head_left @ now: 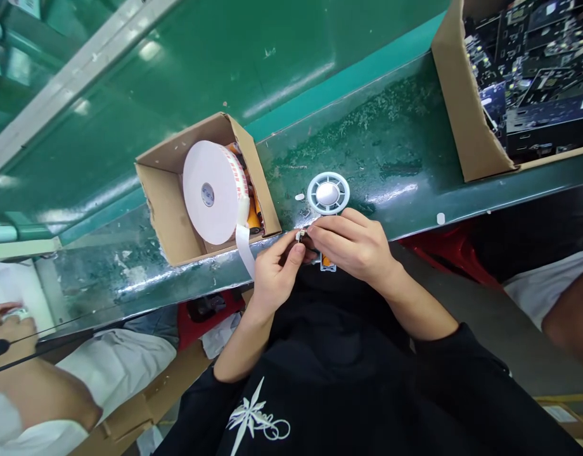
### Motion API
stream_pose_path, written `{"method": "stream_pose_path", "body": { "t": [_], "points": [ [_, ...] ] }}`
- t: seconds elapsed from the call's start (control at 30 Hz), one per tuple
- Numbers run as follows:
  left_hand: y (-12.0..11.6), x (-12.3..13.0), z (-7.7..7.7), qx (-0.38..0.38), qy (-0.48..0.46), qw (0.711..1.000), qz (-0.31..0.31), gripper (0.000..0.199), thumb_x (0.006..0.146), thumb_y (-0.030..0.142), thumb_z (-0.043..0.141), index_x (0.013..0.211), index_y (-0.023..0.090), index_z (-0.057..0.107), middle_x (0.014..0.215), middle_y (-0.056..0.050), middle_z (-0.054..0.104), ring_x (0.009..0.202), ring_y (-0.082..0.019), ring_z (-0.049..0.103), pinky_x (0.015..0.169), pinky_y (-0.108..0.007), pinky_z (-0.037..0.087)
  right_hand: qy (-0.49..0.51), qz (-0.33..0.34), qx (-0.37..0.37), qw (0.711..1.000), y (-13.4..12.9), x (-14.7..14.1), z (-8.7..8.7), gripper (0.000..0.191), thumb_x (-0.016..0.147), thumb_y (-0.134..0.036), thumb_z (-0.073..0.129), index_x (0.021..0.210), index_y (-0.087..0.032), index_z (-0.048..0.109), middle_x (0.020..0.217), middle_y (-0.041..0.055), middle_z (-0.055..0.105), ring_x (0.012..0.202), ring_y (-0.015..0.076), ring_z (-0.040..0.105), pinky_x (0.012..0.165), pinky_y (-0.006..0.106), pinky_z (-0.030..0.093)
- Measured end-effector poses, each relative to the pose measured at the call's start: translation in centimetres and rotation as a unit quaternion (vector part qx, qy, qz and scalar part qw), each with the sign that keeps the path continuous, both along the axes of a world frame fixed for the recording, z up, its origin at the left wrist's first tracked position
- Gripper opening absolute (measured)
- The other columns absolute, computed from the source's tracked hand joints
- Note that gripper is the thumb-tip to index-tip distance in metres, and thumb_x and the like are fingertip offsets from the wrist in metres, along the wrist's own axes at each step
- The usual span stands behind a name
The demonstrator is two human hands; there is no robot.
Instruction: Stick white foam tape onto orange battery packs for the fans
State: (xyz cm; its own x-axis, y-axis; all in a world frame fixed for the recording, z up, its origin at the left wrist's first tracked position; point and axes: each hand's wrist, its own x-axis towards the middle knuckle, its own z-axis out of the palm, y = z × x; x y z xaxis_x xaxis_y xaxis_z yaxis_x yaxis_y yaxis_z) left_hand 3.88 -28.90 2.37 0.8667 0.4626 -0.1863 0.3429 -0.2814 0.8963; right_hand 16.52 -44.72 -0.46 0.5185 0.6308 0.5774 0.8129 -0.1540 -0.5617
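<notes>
My left hand [277, 272] is closed, thumb and forefinger pinching a tiny white connector-like part [300, 235] at the bench's front edge. My right hand [355, 246] meets it from the other side, its fingertips pinched at the same small part. Just above my right hand lies a round light-blue piece [328, 193] with spokes and a silvery centre. Below the right fingers a light-blue holder [327, 267] with something orange inside pokes out, partly hidden by the hand.
A cardboard box [158, 190] on the left holds a big white tape roll [210, 193] and orange items. Another box [455, 107] with black circuit boards [543, 76] stands at the upper right. People sit on both sides; one person's hand [11, 335] shows at far left.
</notes>
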Motion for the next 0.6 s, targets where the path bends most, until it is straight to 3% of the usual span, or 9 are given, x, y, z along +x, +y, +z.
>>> {"method": "stream_pose_path", "body": {
  "t": [0.17,0.37,0.6],
  "points": [
    [0.2,0.1,0.1,-0.018,-0.015,0.999,0.021,0.038,0.093,0.045,0.076,0.123,0.021,0.079,0.097,-0.005,0.082,0.084,-0.021,0.079,0.075,-0.03,0.067,0.01,0.032,-0.003,0.999,0.2,0.5,0.0,0.017,0.101,-0.014,0.063,0.111,-0.024,0.074,0.106,0.0016,0.078,0.086,0.0176,0.066,0.072,0.032,0.058],
    [0.5,0.6,0.9,-0.063,-0.009,0.998,-0.004,0.04,0.091,0.048,0.078,0.116,0.017,0.082,0.078,-0.005,0.079,0.055,-0.014,0.069,0.051,-0.024,0.06,0.07,0.043,0.025,0.996,0.2,0.7,-0.2,0.021,0.102,-0.014,0.064,0.115,-0.026,0.074,0.108,0.0016,0.079,0.091,0.0192,0.069,0.078,0.034,0.061],
    [1.8,1.5,1.9,-0.111,0.031,0.991,-0.068,0.036,0.085,0.052,0.083,0.095,0.018,0.085,0.066,-0.004,0.074,0.049,-0.014,0.064,0.047,-0.024,0.057,0.09,0.101,-0.019,0.991,0.3,1.7,0.5,0.021,0.106,-0.017,0.059,0.112,-0.027,0.077,0.109,0.001,0.079,0.091,0.0193,0.068,0.078,0.035,0.059]
  ]
}}
